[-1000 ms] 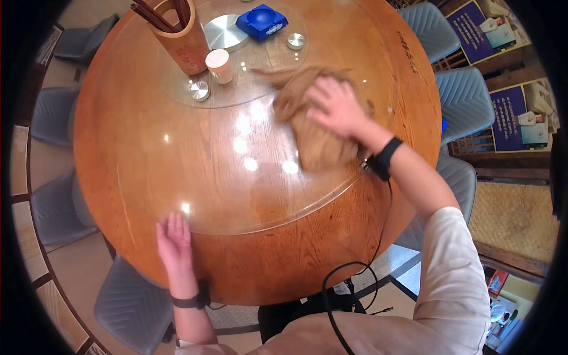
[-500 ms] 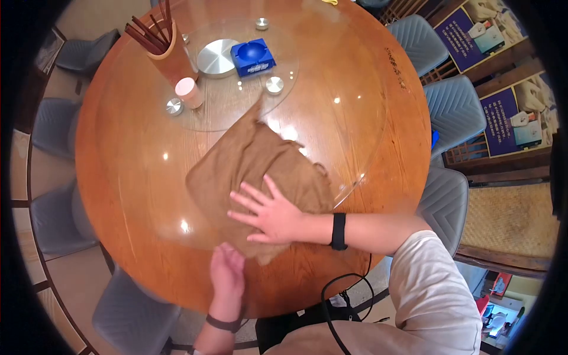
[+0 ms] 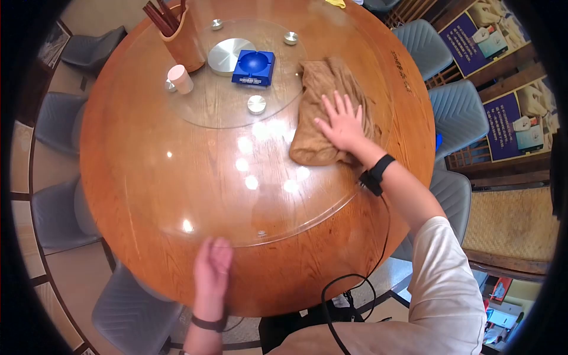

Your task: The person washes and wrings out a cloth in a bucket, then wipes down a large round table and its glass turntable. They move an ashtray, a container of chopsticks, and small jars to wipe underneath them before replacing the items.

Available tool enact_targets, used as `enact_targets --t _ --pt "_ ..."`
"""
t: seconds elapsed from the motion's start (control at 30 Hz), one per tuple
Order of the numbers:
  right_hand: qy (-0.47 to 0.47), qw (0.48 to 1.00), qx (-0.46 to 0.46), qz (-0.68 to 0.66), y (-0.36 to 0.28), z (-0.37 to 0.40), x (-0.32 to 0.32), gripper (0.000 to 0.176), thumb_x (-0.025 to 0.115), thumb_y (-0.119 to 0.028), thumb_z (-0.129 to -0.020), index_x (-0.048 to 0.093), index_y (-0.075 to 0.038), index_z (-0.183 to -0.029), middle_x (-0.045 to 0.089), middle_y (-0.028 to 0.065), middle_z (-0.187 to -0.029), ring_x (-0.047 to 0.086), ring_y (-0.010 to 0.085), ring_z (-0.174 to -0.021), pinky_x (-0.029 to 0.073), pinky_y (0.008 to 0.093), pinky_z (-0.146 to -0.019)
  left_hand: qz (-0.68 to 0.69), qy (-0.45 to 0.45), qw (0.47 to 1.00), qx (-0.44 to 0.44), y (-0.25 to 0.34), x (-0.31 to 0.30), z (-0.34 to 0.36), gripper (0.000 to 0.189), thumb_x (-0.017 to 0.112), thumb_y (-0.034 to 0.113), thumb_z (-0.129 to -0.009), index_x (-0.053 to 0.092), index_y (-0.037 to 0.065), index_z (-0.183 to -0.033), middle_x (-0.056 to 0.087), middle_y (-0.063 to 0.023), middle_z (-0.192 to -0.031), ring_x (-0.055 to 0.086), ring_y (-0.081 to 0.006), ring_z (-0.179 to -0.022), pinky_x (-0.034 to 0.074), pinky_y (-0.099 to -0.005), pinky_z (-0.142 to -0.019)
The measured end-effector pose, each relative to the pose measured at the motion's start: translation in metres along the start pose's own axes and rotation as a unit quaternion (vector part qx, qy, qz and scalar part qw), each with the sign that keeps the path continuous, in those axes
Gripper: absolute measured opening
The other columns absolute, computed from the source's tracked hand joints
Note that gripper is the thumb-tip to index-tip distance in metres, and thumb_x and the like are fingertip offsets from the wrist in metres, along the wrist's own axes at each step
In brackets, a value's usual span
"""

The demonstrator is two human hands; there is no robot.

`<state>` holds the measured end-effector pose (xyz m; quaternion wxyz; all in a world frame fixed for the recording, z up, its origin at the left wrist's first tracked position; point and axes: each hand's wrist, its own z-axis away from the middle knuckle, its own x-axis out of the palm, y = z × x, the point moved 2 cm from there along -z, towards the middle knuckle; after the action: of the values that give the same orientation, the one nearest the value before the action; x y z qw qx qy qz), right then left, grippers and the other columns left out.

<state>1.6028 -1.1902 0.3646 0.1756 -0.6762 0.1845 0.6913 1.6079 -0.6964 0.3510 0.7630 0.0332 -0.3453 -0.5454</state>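
My right hand [image 3: 343, 124] lies flat with fingers spread on a folded brown cloth [image 3: 310, 139]. The cloth is bunched and wrinkled on the right part of the large glass turntable [image 3: 219, 207]. My left hand [image 3: 214, 263] hovers at the table's near left edge, fingers loosely curled and somewhat blurred, with nothing visible in it. A blue square ashtray [image 3: 254, 68] stands near the middle, beside a round metal disc [image 3: 232, 56]. To its left are a pale pink cup-like cylinder [image 3: 180, 79] and an orange-brown holder [image 3: 184, 47] with dark red chopsticks [image 3: 163, 18].
The glass sits on a round wooden table [image 3: 260, 284]. Small metal knobs [image 3: 256, 105] surround the central disc. Grey chairs [image 3: 455, 112] ring the table. A black cable [image 3: 324, 296] hangs by my right arm. Something yellow [image 3: 336, 3] lies at the far edge.
My right hand has pushed the cloth right and away from me. The ashtray, pink cylinder, chopstick holder and knobs have shifted clockwise. My left hand moved slightly left.
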Motion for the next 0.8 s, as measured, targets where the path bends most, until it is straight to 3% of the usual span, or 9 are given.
enact_targets --t 0.17,0.27,0.37,0.47,0.5,0.57,0.63,0.73,0.8 --pt "-0.044 0.981 -0.189 -0.019 -0.106 0.090 -0.011 0.079 0.038 -0.066 -0.096 0.026 -0.020 -0.159 0.015 0.0170 -0.166 0.009 0.0400 -0.153 0.005 0.0709 -0.115 -0.004 -0.035 0.992 -0.118 -0.065 0.056 0.025 0.032 0.047 0.022 -0.106 0.046 0.003 -0.132 0.057 -0.0210 -0.129 0.058 -0.0330 -0.121 0.048 -0.0461 -0.106" --pt "-0.084 0.947 -0.298 -0.089 -0.164 0.140 -0.015 0.077 0.044 -0.064 -0.095 0.031 -0.020 -0.157 0.017 0.0165 -0.166 0.010 0.0400 -0.153 0.006 0.0743 -0.113 -0.037 -0.059 0.992 -0.102 -0.088 0.065 0.030 0.030 0.045 0.021 -0.106 0.049 0.006 -0.132 0.060 -0.0182 -0.130 0.057 -0.0340 -0.124 0.047 -0.0454 -0.106" --pt "-0.054 0.924 -0.356 -0.132 -0.192 0.158 -0.012 0.072 0.050 -0.059 -0.094 0.037 -0.022 -0.154 0.024 0.0130 -0.164 0.019 0.0345 -0.152 0.012 0.0690 -0.116 -0.012 -0.048 0.995 -0.085 -0.094 0.046 0.014 0.022 0.045 0.009 -0.103 0.047 0.005 -0.125 0.054 -0.0169 -0.132 0.058 -0.0316 -0.118 0.046 -0.0494 -0.106" --pt "-0.026 0.929 -0.344 -0.133 -0.175 0.140 -0.015 0.067 0.051 -0.058 -0.094 0.040 -0.026 -0.152 0.030 0.0112 -0.162 0.027 0.0324 -0.149 0.020 0.0647 -0.116 0.047 -0.018 0.998 -0.045 -0.054 0.044 0.010 0.019 0.050 0.016 -0.099 0.055 0.006 -0.115 0.063 -0.0087 -0.119 0.060 -0.0254 -0.115 0.049 -0.0444 -0.101" --pt "-0.043 0.935 -0.323 -0.142 -0.160 0.127 -0.017 0.065 0.050 -0.058 -0.094 0.041 -0.027 -0.151 0.032 0.0104 -0.161 0.029 0.0326 -0.148 0.023 0.0635 -0.115 0.092 -0.108 0.990 -0.026 -0.047 0.010 -0.006 0.026 0.052 0.026 -0.098 0.058 0.004 -0.111 0.066 -0.0135 -0.117 0.060 -0.0288 -0.116 0.049 -0.0421 -0.100" --pt "-0.058 0.954 -0.274 -0.103 -0.117 0.096 -0.021 0.063 0.049 -0.058 -0.095 0.042 -0.028 -0.150 0.035 0.0091 -0.159 0.034 0.0333 -0.144 0.031 0.0610 -0.109 0.031 -0.005 0.999 0.010 -0.017 0.026 0.001 0.033 0.053 0.031 -0.097 0.058 0.002 -0.112 0.065 -0.0185 -0.121 0.060 -0.0319 -0.117 0.050 -0.0412 -0.100" --pt "0.001 0.977 -0.212 -0.037 -0.060 0.061 -0.011 0.065 0.047 -0.060 -0.095 0.042 -0.028 -0.150 0.034 0.0090 -0.159 0.033 0.0338 -0.144 0.031 0.0594 -0.110 0.065 0.046 0.996 0.036 -0.001 0.009 -0.010 0.035 0.054 0.031 -0.097 0.058 0.000 -0.114 0.064 -0.0217 -0.123 0.060 -0.0336 -0.118 0.050 -0.0418 -0.100" --pt "-0.016 0.998 -0.059 -0.031 0.025 0.013 -0.010 0.068 0.043 -0.062 -0.097 0.034 -0.028 -0.155 0.025 0.0097 -0.164 0.021 0.0343 -0.150 0.019 0.0592 -0.118 0.105 0.049 0.990 0.077 0.029 -0.009 -0.026 0.036 0.055 0.031 -0.097 0.058 0.000 -0.115 0.064 -0.0184 -0.122 0.061 -0.0317 -0.118 0.051 -0.0404 -0.099" --pt "-0.016 1.000 0.006 -0.016 0.039 0.005 -0.006 0.071 0.040 -0.063 -0.097 0.029 -0.027 -0.157 0.019 0.0112 -0.166 0.016 0.0359 -0.152 0.014 0.0617 -0.119 0.155 0.048 0.981 0.103 0.040 0.001 -0.026 0.033 0.054 0.028 -0.099 0.058 0.001 -0.117 0.064 -0.0153 -0.122 0.060 -0.0289 -0.118 0.052 -0.0395 -0.099"
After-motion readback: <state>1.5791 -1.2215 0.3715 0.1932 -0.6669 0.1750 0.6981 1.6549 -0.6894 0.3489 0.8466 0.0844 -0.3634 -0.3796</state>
